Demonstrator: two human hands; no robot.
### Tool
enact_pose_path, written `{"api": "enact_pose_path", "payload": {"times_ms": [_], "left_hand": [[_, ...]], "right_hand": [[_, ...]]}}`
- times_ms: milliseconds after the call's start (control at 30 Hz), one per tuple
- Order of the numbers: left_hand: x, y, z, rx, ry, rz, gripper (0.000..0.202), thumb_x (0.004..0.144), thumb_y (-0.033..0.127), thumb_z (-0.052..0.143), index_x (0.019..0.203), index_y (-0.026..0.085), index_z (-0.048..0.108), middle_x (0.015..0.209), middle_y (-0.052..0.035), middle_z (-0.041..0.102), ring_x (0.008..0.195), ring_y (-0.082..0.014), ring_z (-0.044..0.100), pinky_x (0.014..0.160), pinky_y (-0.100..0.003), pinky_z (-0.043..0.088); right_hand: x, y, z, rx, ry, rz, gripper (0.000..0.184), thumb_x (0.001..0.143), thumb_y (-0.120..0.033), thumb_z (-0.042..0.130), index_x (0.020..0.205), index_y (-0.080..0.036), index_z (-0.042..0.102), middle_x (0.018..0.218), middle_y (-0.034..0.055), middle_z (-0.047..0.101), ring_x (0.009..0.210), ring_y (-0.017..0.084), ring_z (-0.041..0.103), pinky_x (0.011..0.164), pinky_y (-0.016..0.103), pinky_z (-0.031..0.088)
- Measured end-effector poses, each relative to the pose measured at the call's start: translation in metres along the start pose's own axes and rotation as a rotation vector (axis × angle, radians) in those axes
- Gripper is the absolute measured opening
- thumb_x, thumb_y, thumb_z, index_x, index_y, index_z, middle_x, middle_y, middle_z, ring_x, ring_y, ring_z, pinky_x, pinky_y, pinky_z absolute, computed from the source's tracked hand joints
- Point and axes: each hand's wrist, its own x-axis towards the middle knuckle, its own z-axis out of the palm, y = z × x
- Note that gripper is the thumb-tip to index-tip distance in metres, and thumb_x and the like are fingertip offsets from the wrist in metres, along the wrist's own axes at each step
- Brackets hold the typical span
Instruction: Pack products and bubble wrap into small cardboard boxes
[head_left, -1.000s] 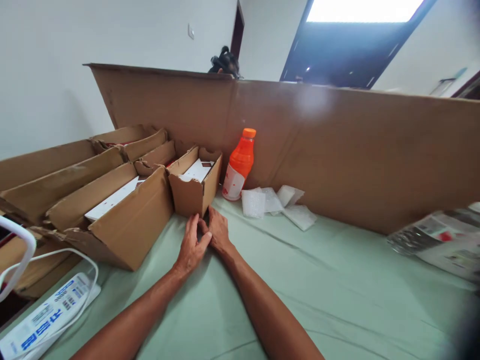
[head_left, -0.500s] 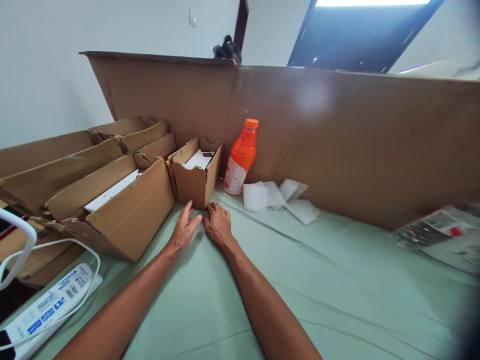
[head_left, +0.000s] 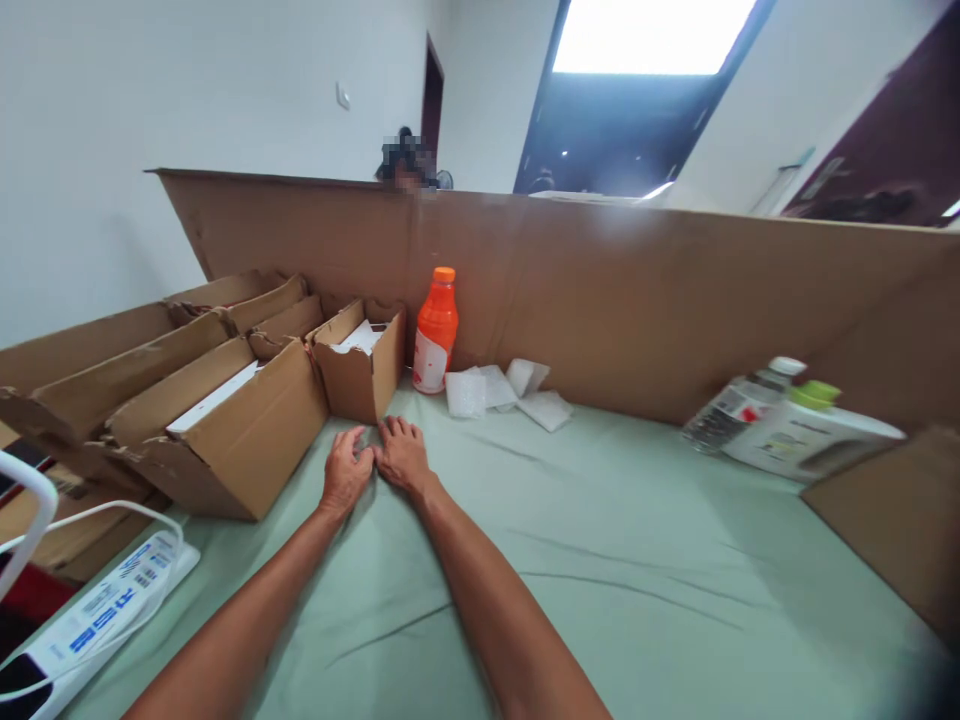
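My left hand (head_left: 349, 468) rests on the pale green cloth (head_left: 600, 530) with bent fingers, its thumb a little apart from them. Close beside it, my right hand (head_left: 403, 456) lies palm down with its fingers spread on the cloth. Nothing shows in either hand. Just beyond the fingertips stands a small cardboard box (head_left: 346, 380) with white items (head_left: 360, 338) inside. An orange bottle (head_left: 435, 330) with a white label stands upright to the right of that box. Several folded pieces of bubble wrap (head_left: 469, 393) lie right of the bottle.
Longer open cardboard boxes (head_left: 259, 440) line the left side. A power strip (head_left: 105, 610) with a white cord lies at the lower left. A tall cardboard wall (head_left: 600, 300) runs along the back. At right, a clear bottle (head_left: 739, 405) and a white jug (head_left: 817, 430) lie tilted. A person's head shows behind.
The view has turned to the right and up, bringing the clear bottle and white jug fully into sight. My left hand's fingers have curled more; both hands remain near the small box.
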Motion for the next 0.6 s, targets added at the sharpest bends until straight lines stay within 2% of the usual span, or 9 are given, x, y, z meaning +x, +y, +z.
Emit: {"api": "enact_pose_path", "payload": {"times_ms": [167,300,367,433,600], "left_hand": [[-0.032,0.014,-0.004,0.174,-0.13,0.129,0.031,0.077,0.026,0.048,0.099,0.02,0.068,0.107,-0.0119,0.069,0.11,-0.0298,0.06,0.106,-0.048,0.046],[-0.061,0.025,-0.009,0.255,-0.273,0.23,0.031,0.078,0.032,0.049,0.097,0.019,0.068,0.112,-0.0139,0.069,0.118,-0.0331,0.056,0.111,-0.05,0.039],[-0.073,0.026,-0.01,0.278,-0.336,0.273,0.035,0.079,0.036,0.048,0.1,0.017,0.068,0.118,-0.017,0.067,0.121,-0.0365,0.054,0.112,-0.054,0.037],[-0.083,0.022,-0.009,0.374,-0.385,0.332,0.041,0.082,0.04,0.044,0.105,0.017,0.068,0.123,-0.0181,0.065,0.123,-0.0371,0.055,0.111,-0.054,0.038],[-0.101,0.013,0.003,0.59,-0.431,0.446,0.055,0.088,0.047,0.032,0.118,0.015,0.066,0.133,-0.019,0.061,0.127,-0.0374,0.054,0.109,-0.053,0.041]], "right_hand": [[-0.066,-0.009,-0.009,-0.023,-0.024,-0.087,0.049,0.098,-0.032,0.047,0.144,-0.015,0.049,0.153,0.0156,0.047,0.141,0.03,0.039,0.115,0.049,0.029],[-0.139,0.002,-0.028,-0.045,-0.017,-0.135,0.052,0.098,-0.045,0.051,0.143,-0.02,0.049,0.152,0.0115,0.049,0.141,0.028,0.039,0.116,0.045,0.03],[-0.176,0.018,-0.043,-0.065,-0.023,-0.15,0.051,0.098,-0.049,0.051,0.142,-0.023,0.051,0.152,0.0102,0.05,0.141,0.027,0.041,0.115,0.045,0.032],[-0.211,0.042,-0.061,-0.08,-0.043,-0.099,0.049,0.098,-0.048,0.052,0.142,-0.026,0.052,0.152,0.0084,0.049,0.141,0.026,0.042,0.114,0.044,0.033],[-0.291,0.11,-0.113,-0.089,-0.029,0.222,0.047,0.098,-0.042,0.055,0.142,-0.027,0.054,0.154,0.0088,0.048,0.143,0.026,0.041,0.115,0.045,0.032]]}}
